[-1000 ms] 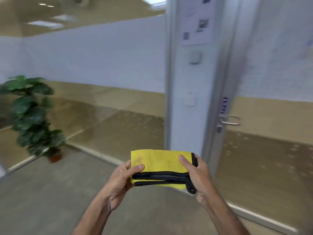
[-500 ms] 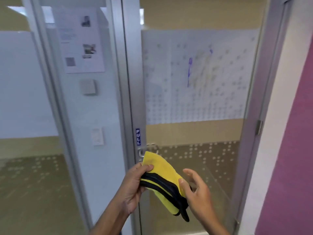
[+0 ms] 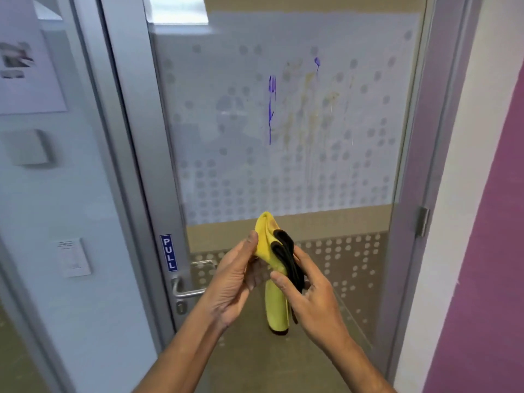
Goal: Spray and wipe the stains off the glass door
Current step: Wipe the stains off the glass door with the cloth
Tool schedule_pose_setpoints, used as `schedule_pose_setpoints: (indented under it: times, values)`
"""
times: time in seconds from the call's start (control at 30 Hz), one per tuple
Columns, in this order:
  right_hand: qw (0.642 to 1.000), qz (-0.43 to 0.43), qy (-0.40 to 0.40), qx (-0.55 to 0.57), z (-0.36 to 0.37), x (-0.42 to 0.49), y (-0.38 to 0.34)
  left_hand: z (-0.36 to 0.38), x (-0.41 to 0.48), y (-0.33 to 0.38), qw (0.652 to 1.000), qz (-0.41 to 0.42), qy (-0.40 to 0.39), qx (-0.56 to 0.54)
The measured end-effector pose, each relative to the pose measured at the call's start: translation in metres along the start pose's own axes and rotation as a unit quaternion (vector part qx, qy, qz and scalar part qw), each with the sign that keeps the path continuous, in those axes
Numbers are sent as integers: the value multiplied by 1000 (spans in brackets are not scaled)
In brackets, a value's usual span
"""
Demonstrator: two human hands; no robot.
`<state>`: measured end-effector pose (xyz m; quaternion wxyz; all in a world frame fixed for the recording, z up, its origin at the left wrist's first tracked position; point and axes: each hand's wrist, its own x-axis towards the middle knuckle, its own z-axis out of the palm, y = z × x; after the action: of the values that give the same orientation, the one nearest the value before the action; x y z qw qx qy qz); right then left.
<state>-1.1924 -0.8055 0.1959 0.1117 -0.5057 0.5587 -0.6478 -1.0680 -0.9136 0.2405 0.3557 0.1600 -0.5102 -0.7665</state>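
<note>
1. The glass door (image 3: 283,114) fills the centre of the frame, its upper part frosted with a dot pattern and its lower strip clear
2. Purple stains (image 3: 270,109) run down the glass in the upper centre, with a smaller purple drip to the upper right of them and faint yellowish-brown streaks (image 3: 309,109) between and beside them
3. A yellow cloth (image 3: 273,302) with a black edge sits in the lower centre of the frame, bunched and hanging lengthwise, in front of the door's lower glass and apart from the stains above
4. The left hand (image 3: 232,282) is partly curled, its thumb pressing the top of the cloth on the left side
5. The right hand (image 3: 309,296) is loosely closed around the cloth's black edge, thumb across the front, fingers behind
6. A blue PULL sign (image 3: 169,253) sits on the door frame at lower left, above a metal handle (image 3: 187,285)
7. A pink wall (image 3: 487,251) takes the right edge; a paper notice (image 3: 25,66) hangs on the panel at upper left
</note>
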Motion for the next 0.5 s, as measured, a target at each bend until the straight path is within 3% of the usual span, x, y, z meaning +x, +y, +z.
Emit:
schedule_pose_setpoints:
  times: [0.3, 0.5]
  values:
    - [988, 50, -40, 138, -46, 85, 44, 26, 76, -23, 998, 59, 21, -16]
    - [969, 101, 3, 225, -61, 129, 52, 28, 110, -11, 995, 54, 19, -86]
